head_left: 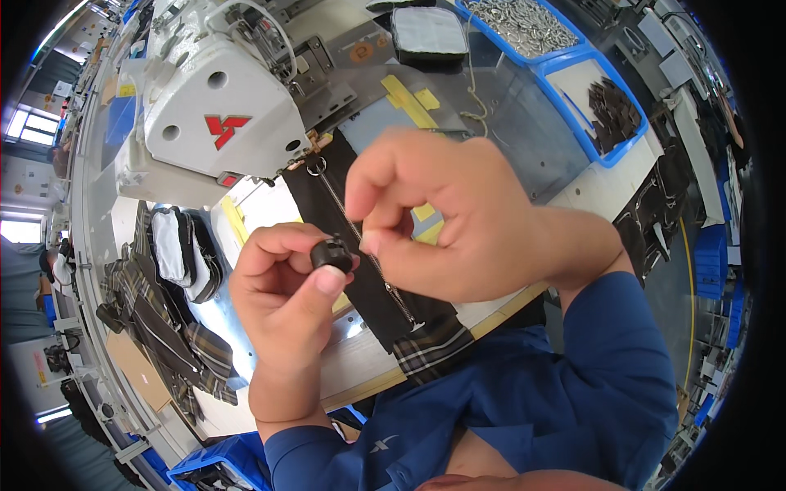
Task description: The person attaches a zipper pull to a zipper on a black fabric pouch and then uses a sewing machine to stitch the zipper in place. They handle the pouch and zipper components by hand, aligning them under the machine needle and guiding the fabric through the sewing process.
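Observation:
Between the thumb and fingers of my left hand [286, 286] is a small dark round bobbin case [329, 255], held up above the table. Just to its right, my right hand [458, 221] is raised with the fingers curled and the thumb pressed to a fingertip. Whatever may be in that pinch is too small to make out. Below both hands lies a black fabric strip [372, 315] with a metal zipper [401, 303] and a plaid end [431, 350]. Its far end reaches the white sewing machine [221, 114] at the upper left.
Two blue trays stand at the back right, one with metal rings [524, 29], the other with dark strips [614, 114]. A stack of white-topped black pieces [430, 37] sits at the back. Plaid fabric [147, 319] and more white-and-black pieces [176, 245] lie left.

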Action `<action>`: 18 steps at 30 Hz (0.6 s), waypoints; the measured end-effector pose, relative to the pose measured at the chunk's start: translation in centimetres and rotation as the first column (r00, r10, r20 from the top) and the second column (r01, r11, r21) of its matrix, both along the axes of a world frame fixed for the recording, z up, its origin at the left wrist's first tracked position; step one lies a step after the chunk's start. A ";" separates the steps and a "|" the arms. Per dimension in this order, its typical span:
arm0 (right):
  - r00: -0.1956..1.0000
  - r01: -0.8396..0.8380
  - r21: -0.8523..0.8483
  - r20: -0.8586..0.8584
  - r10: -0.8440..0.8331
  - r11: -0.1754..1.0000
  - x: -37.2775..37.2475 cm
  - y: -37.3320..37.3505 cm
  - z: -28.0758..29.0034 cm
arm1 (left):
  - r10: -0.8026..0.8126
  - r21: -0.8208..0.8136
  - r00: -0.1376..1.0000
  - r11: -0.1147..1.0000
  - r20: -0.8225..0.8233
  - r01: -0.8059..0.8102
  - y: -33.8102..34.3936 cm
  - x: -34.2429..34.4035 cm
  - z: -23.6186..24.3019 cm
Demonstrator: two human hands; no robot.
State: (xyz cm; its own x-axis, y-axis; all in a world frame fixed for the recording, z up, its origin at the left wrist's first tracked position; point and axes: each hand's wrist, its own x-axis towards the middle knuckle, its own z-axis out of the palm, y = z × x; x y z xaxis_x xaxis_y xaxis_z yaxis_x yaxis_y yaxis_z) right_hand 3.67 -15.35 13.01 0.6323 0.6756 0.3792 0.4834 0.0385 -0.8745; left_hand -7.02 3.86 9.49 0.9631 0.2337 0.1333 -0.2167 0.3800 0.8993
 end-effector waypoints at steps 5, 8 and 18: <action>0.993 0.093 0.056 -0.078 -0.088 0.994 0.7 -0.1 -0.1 | 0.027 -0.127 0.998 0.992 0.064 -0.018 0.7 0.4 -0.5; 0.991 0.131 0.020 -0.021 -0.131 0.991 1.6 0.4 -0.9 | 0.067 -0.081 0.990 0.995 0.120 -0.057 0.8 0.0 -0.4; 0.984 0.115 -0.083 -0.126 -0.125 0.990 2.5 1.0 -1.2 | -0.042 -0.030 0.986 0.998 0.160 0.047 0.8 -0.5 0.4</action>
